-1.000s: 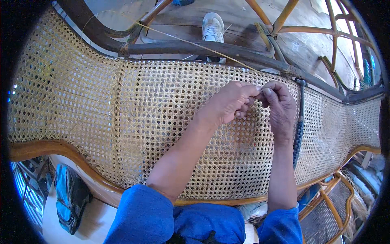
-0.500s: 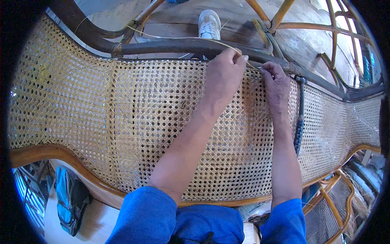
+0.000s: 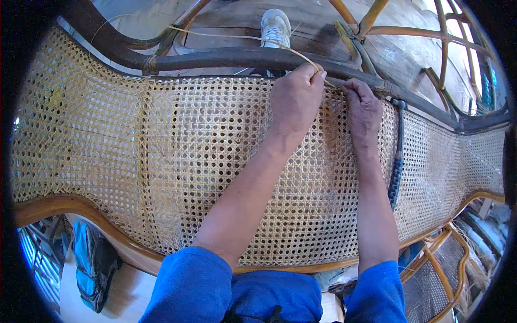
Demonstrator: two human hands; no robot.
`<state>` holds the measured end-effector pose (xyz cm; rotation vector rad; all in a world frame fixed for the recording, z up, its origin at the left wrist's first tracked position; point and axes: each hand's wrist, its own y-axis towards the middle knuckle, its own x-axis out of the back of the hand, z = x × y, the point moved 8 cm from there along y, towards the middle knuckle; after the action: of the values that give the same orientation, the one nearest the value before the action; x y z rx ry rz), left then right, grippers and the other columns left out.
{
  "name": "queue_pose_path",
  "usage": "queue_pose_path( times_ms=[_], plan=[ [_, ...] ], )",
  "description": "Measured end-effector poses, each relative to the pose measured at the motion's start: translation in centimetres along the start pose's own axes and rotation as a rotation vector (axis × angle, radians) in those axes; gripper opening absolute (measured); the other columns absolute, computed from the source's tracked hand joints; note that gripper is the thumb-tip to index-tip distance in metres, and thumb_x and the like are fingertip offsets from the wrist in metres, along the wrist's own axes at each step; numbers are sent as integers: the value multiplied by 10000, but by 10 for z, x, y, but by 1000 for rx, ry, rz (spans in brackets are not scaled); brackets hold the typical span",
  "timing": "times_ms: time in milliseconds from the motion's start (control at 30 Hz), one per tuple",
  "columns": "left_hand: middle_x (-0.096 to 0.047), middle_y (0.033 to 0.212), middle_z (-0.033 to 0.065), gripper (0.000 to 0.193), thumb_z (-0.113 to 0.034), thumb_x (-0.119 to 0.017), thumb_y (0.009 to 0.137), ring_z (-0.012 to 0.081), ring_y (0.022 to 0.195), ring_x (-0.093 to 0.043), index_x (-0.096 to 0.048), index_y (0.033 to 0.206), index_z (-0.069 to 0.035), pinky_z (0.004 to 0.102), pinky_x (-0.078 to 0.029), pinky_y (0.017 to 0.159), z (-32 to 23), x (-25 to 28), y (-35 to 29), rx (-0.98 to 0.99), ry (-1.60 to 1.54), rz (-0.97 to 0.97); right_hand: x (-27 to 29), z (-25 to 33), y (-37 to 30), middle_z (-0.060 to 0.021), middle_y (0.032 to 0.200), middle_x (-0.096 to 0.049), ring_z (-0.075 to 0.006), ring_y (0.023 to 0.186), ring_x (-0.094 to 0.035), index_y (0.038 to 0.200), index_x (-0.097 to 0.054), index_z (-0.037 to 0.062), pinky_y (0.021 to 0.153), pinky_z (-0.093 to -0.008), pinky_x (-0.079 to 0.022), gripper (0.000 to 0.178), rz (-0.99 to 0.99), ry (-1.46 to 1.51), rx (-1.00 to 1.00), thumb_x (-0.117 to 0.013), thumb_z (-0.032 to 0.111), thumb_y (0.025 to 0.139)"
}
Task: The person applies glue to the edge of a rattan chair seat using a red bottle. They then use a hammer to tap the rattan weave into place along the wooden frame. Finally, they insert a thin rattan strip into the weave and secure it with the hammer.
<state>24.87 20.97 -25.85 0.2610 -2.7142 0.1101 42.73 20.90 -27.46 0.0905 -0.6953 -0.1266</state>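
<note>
A long pale cane strip (image 3: 226,35) runs from the upper left across the dark frame rail (image 3: 215,60) to my hands. My left hand (image 3: 297,96) pinches the strip between thumb and forefinger, just over the far edge of the woven cane panel (image 3: 210,156). Close by on the right, my right hand (image 3: 363,107) has its thumb and forefinger together at that same edge, where the strip's end runs in. What its fingertips grip is too small to make out. A hammer (image 3: 397,156) with a dark ribbed handle lies on the panel right of my right forearm.
A curved brown rattan rail (image 3: 81,203) borders the near side of the panel. Rattan chair frames (image 3: 409,32) stand at the far right, and another woven piece (image 3: 431,280) lies near right. A blue and black bag (image 3: 89,264) rests at lower left. A white shoe (image 3: 276,29) shows beyond the rail.
Both hands have shifted very slightly left. The cane strip between the far left and my left hand hangs a little differently. My left hand keeps its pinch on it.
</note>
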Motion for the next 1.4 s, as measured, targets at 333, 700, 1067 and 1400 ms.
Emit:
queue_pose_path(
  times_ms=[333,700,1067,1400],
  plan=[
    [-654,682,131,193,-216,-647,872,155,568,-591,-701,949,-48,309,-469,580,1,0,0,0,35,5,1,13,-2,-78,865,-673,-235,818,-617,948,-670,78,760,-321,-492,121,35,-69,50,-659,66,829],
    [-672,731,147,205,-234,-633,868,238,637,-662,-695,946,-54,335,-500,617,-2,-5,-2,-69,100,39,0,14,1,-74,892,-671,-266,859,-607,963,-662,66,779,-343,-490,147,33,-179,152,-644,43,819],
    [-665,745,163,182,-212,-630,865,264,663,-669,-692,945,-61,346,-506,626,-2,-8,-2,-54,88,75,-1,25,3,-96,954,-654,-296,899,-594,986,-651,64,808,-374,-487,194,48,-233,222,-654,44,793],
    [-663,758,168,157,-203,-614,854,349,722,-660,-692,899,-75,429,-516,648,-6,-8,-3,-80,183,44,0,15,6,-140,915,-633,-316,885,-607,956,-637,31,782,-388,-492,138,43,-198,173,-624,52,821]
  ],
)
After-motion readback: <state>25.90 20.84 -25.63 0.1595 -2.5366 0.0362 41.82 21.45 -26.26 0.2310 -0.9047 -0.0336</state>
